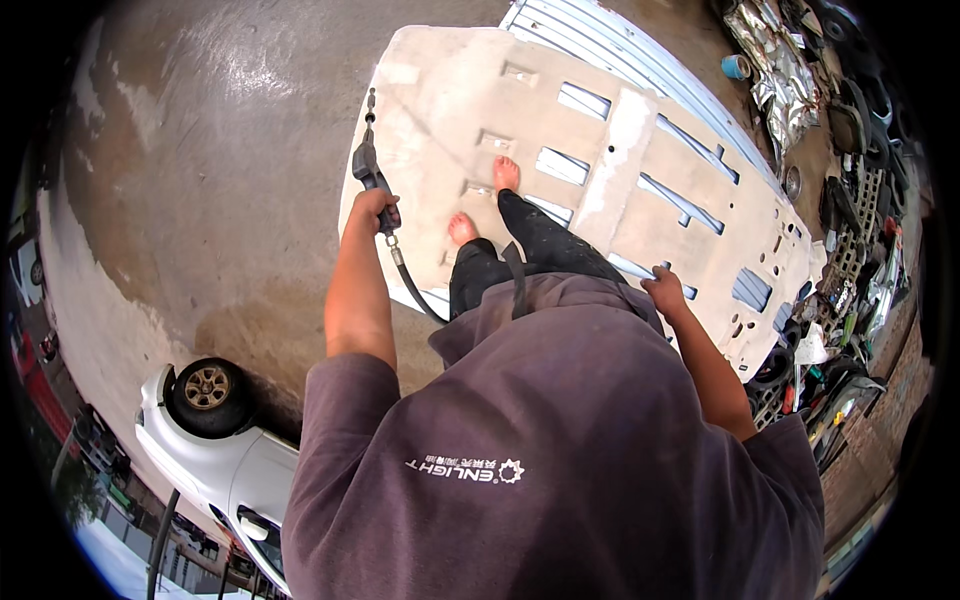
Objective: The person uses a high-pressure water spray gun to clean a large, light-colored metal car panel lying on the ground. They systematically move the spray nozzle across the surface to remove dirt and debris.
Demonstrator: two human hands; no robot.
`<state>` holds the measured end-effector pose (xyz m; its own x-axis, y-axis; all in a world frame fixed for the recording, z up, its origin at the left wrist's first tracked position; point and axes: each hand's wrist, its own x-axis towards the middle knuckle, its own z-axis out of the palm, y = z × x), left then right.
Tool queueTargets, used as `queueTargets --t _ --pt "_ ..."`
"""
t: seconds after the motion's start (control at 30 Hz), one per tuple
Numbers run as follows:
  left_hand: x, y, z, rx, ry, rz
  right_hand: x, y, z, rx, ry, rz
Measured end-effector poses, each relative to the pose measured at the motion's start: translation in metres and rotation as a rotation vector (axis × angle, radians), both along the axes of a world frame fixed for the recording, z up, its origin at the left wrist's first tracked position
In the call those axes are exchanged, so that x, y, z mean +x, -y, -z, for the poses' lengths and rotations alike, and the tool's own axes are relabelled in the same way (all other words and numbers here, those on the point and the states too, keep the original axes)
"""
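My left hand [376, 207] is wrapped round the grip of a black pressure washer gun [370, 170]. The gun's short nozzle points away from me, over the left edge of a large beige car floor mat [420, 110]. From the gun's metal fitting a black hose [412, 283] curves back toward my legs. My right hand [662, 290] hangs by my right side with its fingers curled; whatever may be inside them is hidden. Both my bare feet stand on the mat, which has several slots, holes and a pale worn strip.
Ridged bluish-white sheeting [590, 30] lies under the mat. Wet concrete [230, 170] stretches left. A white car [215, 470] stands at the lower left, its wheel [210, 397] facing out. Scrap parts [850, 210] pile along the right, near a blue bucket [736, 67].
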<state>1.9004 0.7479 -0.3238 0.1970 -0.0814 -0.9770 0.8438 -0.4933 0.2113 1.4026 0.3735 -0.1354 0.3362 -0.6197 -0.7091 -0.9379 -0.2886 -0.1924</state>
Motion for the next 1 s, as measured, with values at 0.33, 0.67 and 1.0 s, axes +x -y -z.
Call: queueTargets --t 0.33,0.67,1.0 --pt "0.006 0.021 -0.024 -0.046 -0.073 0.058 0.027 0.011 0.005 -0.002 0.018 -0.042" --pt "0.026 0.026 0.0 -0.024 -0.015 0.025 0.029 0.03 0.013 0.033 -0.009 0.021" --pt "0.021 0.054 -0.02 -0.034 -0.085 0.096 0.038 0.037 0.021 0.058 -0.005 -0.01"
